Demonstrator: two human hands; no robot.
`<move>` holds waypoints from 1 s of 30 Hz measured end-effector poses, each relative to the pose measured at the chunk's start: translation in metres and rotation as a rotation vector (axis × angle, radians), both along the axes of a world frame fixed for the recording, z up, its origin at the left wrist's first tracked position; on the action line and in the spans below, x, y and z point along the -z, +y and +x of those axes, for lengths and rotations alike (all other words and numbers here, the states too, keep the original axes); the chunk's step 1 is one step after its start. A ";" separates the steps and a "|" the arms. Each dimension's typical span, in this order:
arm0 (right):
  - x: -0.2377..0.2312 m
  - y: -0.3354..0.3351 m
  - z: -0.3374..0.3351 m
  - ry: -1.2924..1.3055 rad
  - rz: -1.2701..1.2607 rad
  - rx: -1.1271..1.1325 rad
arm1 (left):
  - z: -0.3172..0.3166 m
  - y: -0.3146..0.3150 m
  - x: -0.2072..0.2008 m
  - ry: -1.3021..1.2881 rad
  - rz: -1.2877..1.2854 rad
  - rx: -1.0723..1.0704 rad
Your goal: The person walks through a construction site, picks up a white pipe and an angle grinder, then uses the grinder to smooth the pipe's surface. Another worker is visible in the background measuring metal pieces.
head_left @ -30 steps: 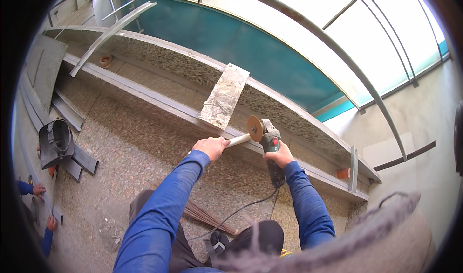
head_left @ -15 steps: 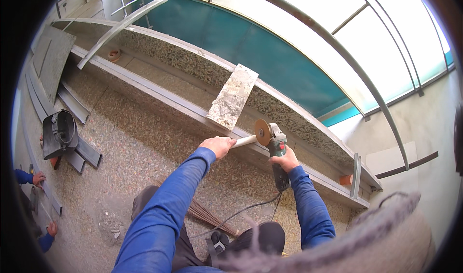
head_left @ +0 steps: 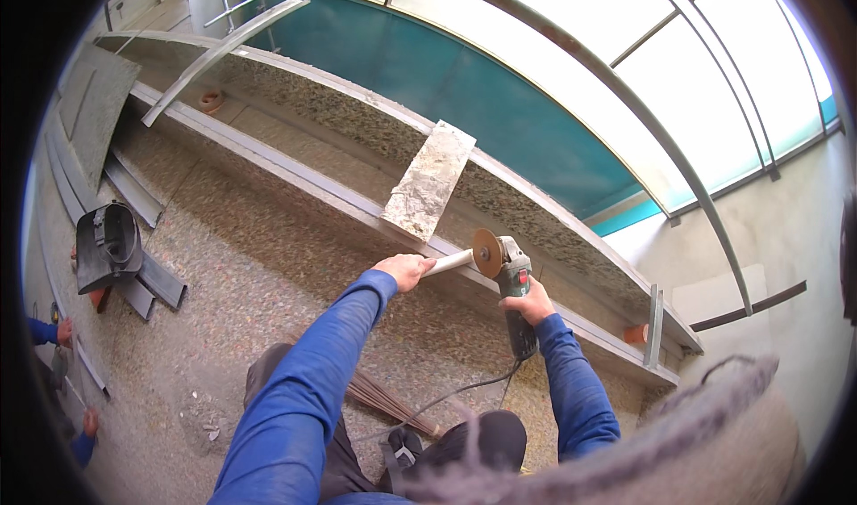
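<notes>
The right hand (head_left: 533, 302) gripped the angle grinder (head_left: 514, 282); left of the grinder, the left hand (head_left: 404, 271) clenched a pale rod (head_left: 451, 261), its tip at or near the disc (head_left: 487, 253). Good work likely called for steady grips, well back from the disc. Beyond the grinder lay a slab (head_left: 430, 181).

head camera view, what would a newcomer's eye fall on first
Probably the angle grinder with its tan disc, held near the centre in the right hand, close to the pale rod in the left hand. Next, the rough pale slab lying across the trough beyond. Then the black mask-like hood at far left.
</notes>
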State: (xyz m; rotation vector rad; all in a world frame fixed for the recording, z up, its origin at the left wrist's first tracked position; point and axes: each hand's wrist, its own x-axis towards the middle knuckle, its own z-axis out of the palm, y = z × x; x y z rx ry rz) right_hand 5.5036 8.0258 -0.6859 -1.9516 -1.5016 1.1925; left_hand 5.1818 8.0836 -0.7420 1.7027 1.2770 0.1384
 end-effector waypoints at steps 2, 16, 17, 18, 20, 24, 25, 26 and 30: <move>-0.004 -0.004 0.002 0.057 0.025 0.023 | 0.001 -0.001 0.003 0.002 -0.039 0.011; 0.003 0.016 -0.013 -0.007 0.078 -0.028 | -0.001 -0.008 -0.019 0.165 0.110 0.052; 0.003 0.017 -0.014 -0.010 0.071 -0.025 | -0.001 -0.009 -0.020 0.159 0.120 0.046; 0.004 0.019 -0.015 -0.016 0.048 -0.013 | -0.001 -0.009 -0.020 0.155 0.120 0.045; 0.003 0.020 -0.015 -0.004 0.059 -0.018 | -0.002 -0.009 -0.021 0.150 0.125 0.043; 0.003 0.021 -0.015 -0.031 0.063 -0.027 | -0.002 -0.009 -0.022 0.157 0.132 0.048; 0.003 0.020 -0.015 -0.022 0.077 -0.043 | -0.002 -0.009 -0.022 0.162 0.132 0.050; 0.003 0.020 -0.015 -0.025 0.068 -0.039 | -0.002 -0.009 -0.023 0.162 0.128 0.049; 0.002 0.020 -0.016 0.012 0.041 -0.003 | -0.002 -0.009 -0.023 0.157 0.121 0.045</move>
